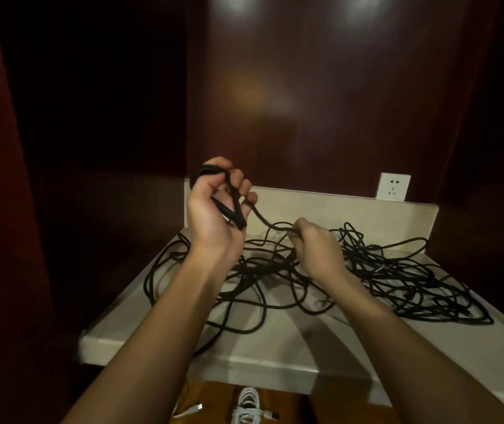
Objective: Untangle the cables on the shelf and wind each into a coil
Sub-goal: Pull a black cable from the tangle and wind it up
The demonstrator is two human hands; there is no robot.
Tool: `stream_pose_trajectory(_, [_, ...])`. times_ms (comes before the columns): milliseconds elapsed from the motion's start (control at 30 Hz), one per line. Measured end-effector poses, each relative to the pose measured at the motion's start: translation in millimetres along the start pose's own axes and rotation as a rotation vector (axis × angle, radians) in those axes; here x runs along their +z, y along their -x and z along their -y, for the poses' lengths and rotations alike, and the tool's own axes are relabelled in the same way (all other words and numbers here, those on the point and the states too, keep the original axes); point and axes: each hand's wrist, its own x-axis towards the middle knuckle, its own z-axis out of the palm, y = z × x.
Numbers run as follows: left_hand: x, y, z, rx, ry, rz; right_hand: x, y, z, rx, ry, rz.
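1. Head view: black cable tangle [321,270] lies spread in loose loops over the pale shelf [275,341], reaching from its left edge to its right side; one loop hangs over the front edge.
2. Left hand [217,206] is raised above the back-left of the shelf, palm toward the camera, fingers curled round a few wound turns of the black cable; grip is closed on that small coil [232,206].
3. A single strand runs from the coil down and right to the right hand [315,243].
4. Right hand sits lower, just over the tangle's middle, back of hand up, fingertips pinching that strand; grip is pressed together on the cable.
5. White wall socket [393,186] sits on the dark wood panel just above the shelf's back lip, right of both hands.
6. Below the shelf's front edge, a coiled white cable [249,405] lies on a brown surface, with a white plug end [194,410] just left of it.
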Motion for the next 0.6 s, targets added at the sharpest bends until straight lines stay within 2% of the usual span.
stream_pose_trajectory(67, [-4.8,-2.5,2.2,0.077,-0.067,-0.096,-8.7,5.1,15.3,-0.057,-0.301,0.021])
stream_pose_trajectory(167, [-5.2,-6.7,-3.8,0.140,-0.073,-0.179,-15.7,25.9,38.4,-0.034,-0.881,0.208])
stream_pose_trajectory(233, [-1.9,-9.6,-7.7,0.249,-0.126,-0.208,-12.7,40.4,44.5,-0.009,-1.048,0.260])
stream_pose_trajectory(333, [1.2,-15.2,-6.6,0.454,-0.334,-0.228,-8.4,53.2,47.7,0.141,-1.419,0.375])
stream_pose_trajectory(467, [-5.0,-24.0,-4.6,0.495,-0.312,-0.270,-7.1,64.6,46.3,0.167,-1.402,0.456])
stream_pose_trajectory(533, [-7.0,-27.5,-4.0,0.487,-0.274,-0.306,-4.7,74.1,45.4,0.208,-1.529,0.554])
stream_pose_trajectory(600, [-2.9,-27.3,-3.4,0.496,-0.281,-0.322,-1.2,81.5,44.6,0.235,-1.594,0.563])
